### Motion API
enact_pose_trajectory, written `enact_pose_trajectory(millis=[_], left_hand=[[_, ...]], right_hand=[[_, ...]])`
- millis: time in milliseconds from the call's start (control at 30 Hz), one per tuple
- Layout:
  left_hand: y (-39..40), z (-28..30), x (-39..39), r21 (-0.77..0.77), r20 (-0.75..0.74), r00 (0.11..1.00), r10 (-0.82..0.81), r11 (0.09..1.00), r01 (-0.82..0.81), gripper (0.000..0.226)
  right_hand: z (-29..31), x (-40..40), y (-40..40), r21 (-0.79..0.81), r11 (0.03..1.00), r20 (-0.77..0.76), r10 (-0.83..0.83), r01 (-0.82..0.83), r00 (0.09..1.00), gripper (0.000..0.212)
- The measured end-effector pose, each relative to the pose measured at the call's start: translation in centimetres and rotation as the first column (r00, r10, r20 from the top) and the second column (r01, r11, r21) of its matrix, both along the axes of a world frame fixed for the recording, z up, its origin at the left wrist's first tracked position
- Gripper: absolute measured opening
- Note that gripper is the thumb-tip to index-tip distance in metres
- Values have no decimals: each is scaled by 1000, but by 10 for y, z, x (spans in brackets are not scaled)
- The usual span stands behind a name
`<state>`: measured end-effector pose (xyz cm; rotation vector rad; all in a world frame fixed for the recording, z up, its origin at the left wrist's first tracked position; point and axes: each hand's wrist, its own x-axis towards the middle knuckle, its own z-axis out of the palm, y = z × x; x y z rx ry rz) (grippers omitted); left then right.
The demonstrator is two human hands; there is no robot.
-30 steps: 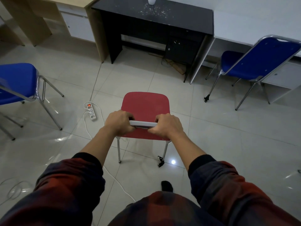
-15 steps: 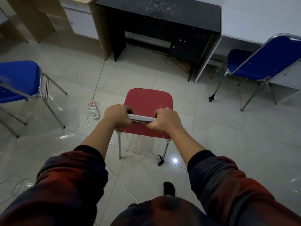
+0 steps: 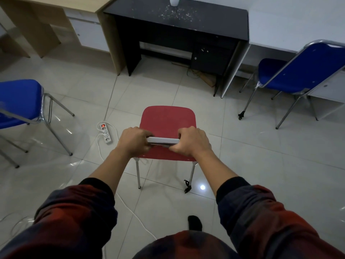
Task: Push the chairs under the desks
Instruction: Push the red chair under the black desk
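Observation:
A red chair (image 3: 167,118) with metal legs stands on the tiled floor in front of me, facing a black desk (image 3: 186,17) at the back. My left hand (image 3: 133,141) and my right hand (image 3: 192,142) both grip the pale top edge of its backrest, side by side. A blue chair (image 3: 291,71) stands at the right, partly under a white desk (image 3: 298,23). Another blue chair (image 3: 18,101) stands out on the floor at the left, cut by the frame edge.
A white power strip (image 3: 106,132) with a lit red switch lies on the floor left of the red chair; its white cable runs back past my foot (image 3: 195,223). A wooden desk (image 3: 56,8) stands at the back left. A white vase (image 3: 174,0) sits on the black desk.
The red chair and I have moved forward; the black desk now lies closer. Both hands keep their grip on the backrest.

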<state>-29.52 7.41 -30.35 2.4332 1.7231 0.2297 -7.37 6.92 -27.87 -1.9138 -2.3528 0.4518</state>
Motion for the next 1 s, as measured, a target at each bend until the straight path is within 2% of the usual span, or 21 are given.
enact_pose_trajectory(millis=[367, 700, 1000], left_hand=[[3, 0, -3, -90, -9, 996, 89, 992, -90, 30], [14, -1, 30, -15, 15, 993, 117, 993, -116, 22], [7, -17, 72, 103, 87, 991, 101, 989, -110, 20]], right_hand=[[-6, -5, 4, 11, 999, -31, 33, -33, 999, 41], [1, 28, 28, 16, 996, -67, 85, -84, 994, 36], [-14, 69, 44, 39, 990, 16, 138, -139, 990, 39]])
